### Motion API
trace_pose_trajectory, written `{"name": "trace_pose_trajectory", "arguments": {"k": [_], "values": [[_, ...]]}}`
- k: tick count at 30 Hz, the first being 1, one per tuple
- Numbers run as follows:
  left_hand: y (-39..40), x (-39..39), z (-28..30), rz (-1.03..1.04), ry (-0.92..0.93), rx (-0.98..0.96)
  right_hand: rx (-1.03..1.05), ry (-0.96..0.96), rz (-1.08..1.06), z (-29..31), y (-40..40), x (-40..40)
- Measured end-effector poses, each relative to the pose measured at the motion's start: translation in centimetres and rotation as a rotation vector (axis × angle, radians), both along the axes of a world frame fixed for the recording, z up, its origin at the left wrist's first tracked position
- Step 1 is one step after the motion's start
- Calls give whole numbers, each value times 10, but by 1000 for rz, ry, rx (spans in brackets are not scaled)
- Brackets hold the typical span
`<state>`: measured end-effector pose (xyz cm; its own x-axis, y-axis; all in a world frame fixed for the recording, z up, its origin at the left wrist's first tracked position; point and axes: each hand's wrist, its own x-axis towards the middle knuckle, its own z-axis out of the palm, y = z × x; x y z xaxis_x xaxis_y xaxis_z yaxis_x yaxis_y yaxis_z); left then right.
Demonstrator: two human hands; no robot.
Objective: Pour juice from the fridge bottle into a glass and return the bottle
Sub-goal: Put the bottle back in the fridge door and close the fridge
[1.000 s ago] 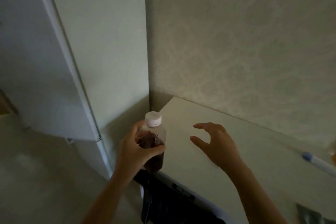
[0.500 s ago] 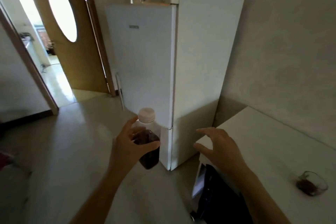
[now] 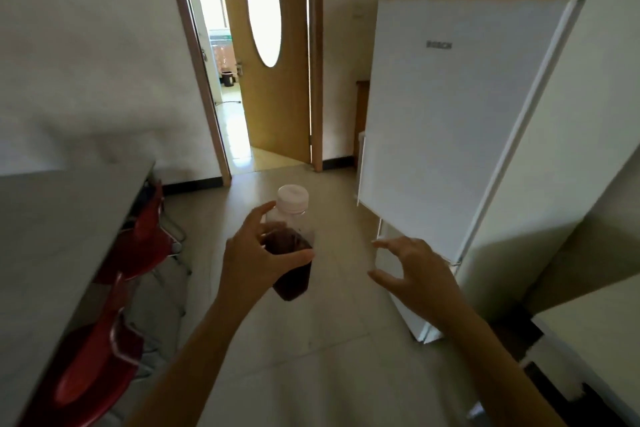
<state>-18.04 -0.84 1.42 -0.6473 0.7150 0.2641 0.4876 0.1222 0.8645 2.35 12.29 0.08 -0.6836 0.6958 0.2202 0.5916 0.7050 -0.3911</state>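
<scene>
My left hand (image 3: 256, 258) grips a clear plastic juice bottle (image 3: 293, 253) with a white cap, upright and about half full of dark red juice, held over the floor in the middle of the view. My right hand (image 3: 414, 274) hovers open with fingers spread, to the right of the bottle and just in front of the lower door of the white fridge (image 3: 450, 121). Both fridge doors are shut. The glass is out of view.
A grey table (image 3: 52, 236) with red chairs (image 3: 104, 354) tucked under it runs along the left. A white counter corner (image 3: 602, 329) sits at lower right beside the fridge. A wooden door (image 3: 273, 55) stands open ahead onto a bright room.
The view has swung left from the counter and wall to face the fridge front and doorway. The glass on the counter has dropped out of view. My hands keep the same pose.
</scene>
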Motion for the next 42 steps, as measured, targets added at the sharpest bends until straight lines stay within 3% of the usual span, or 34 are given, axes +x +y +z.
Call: {"name": "trace_pose_trajectory", "arguments": {"k": [8, 28, 42], "values": [[42, -79, -16, 27, 9, 42, 6, -21, 92, -5, 50, -101], [266, -327, -27, 85, 120, 108, -44, -48, 185, -12, 299, -353], [477, -527, -21, -187, 119, 55, -10, -55, -88, -5, 456, -518]]}}
